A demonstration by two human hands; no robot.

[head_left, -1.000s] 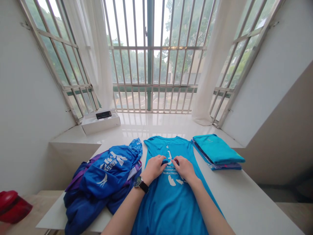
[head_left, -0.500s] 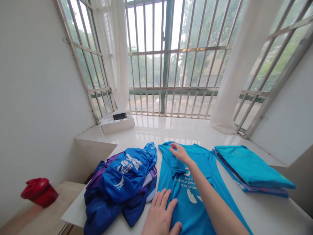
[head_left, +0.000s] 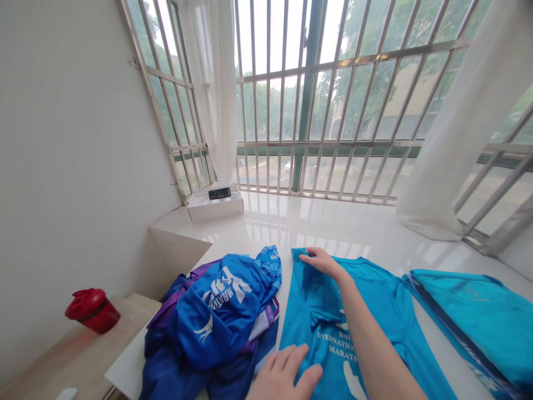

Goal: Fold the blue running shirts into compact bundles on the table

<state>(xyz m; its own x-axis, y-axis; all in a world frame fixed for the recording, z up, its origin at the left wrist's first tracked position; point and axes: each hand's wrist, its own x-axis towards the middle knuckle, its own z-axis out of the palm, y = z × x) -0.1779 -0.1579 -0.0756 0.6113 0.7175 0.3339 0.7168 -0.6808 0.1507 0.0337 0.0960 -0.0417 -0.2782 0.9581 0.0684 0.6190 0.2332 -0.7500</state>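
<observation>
A bright blue T-shirt (head_left: 375, 294) with white marathon lettering lies spread out, its collar end toward the window. My right hand (head_left: 322, 262) reaches across it to the upper left shoulder, fingertips bent together on the cloth near the edge. My forearm covers part of the lettering. Lower down, my left hand (head_left: 287, 373) rests with fingers apart on the T-shirt's left edge, partly cut off by the frame. To the left is a heap of rumpled clothes, with a darker blue marathon shirt (head_left: 216, 311) on top.
Folded turquoise garments (head_left: 483, 311) are stacked at the right. A white box (head_left: 216, 209) with a black phone (head_left: 219, 193) on it stands near the barred window. A red lidded container (head_left: 94, 311) sits on a lower wooden surface at left.
The view has turned slightly right-to-left across the scene, so everything appears shifted rightward. My right hand has moved slightly toward the T-shirt's left shoulder edge. My left hand stays on its left side.
</observation>
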